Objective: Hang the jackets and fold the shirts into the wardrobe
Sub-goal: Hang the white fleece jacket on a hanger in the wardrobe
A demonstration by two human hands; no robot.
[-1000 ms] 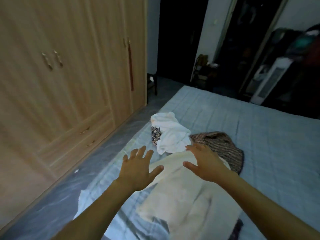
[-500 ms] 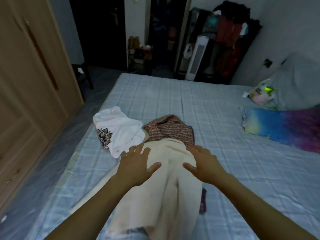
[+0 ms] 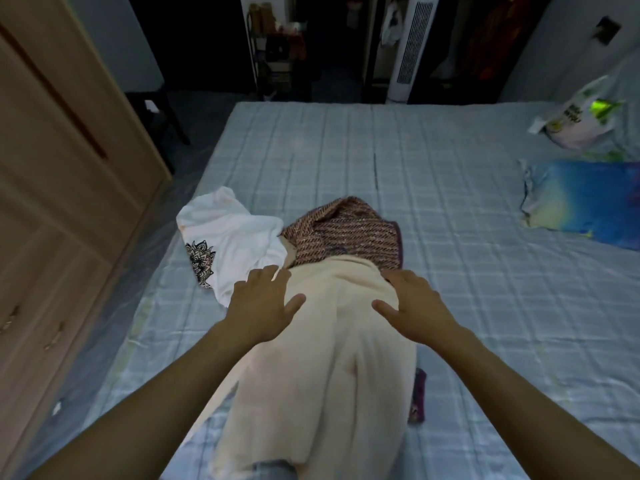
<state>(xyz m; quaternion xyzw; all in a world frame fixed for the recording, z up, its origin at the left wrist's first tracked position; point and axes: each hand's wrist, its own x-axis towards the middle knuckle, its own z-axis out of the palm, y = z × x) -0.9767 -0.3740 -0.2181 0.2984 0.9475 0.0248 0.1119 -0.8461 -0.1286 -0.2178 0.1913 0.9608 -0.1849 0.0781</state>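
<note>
Both hands have come down onto the cream garment (image 3: 332, 341) on the bed (image 3: 467, 271): left hand (image 3: 261, 306) and right hand (image 3: 414, 308), fingers spread flat, gripping nothing. White shirt (image 3: 232, 237) and tweed jacket (image 3: 346, 233) lie just beyond. Likely smoothing before lifting; wardrobe (image 3: 69, 202) is shut.

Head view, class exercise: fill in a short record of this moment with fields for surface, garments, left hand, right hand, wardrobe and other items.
surface: bed with a pale checked sheet
garments: cream garment on top; tweed jacket partly beneath its far end; white printed shirt to the left
left hand: left hand, fingers spread, at the cream garment's left edge
right hand: right hand, fingers spread, at its right edge
wardrobe: wooden wardrobe left of the bed, doors closed
other items: blue pillow, plastic bag
</note>
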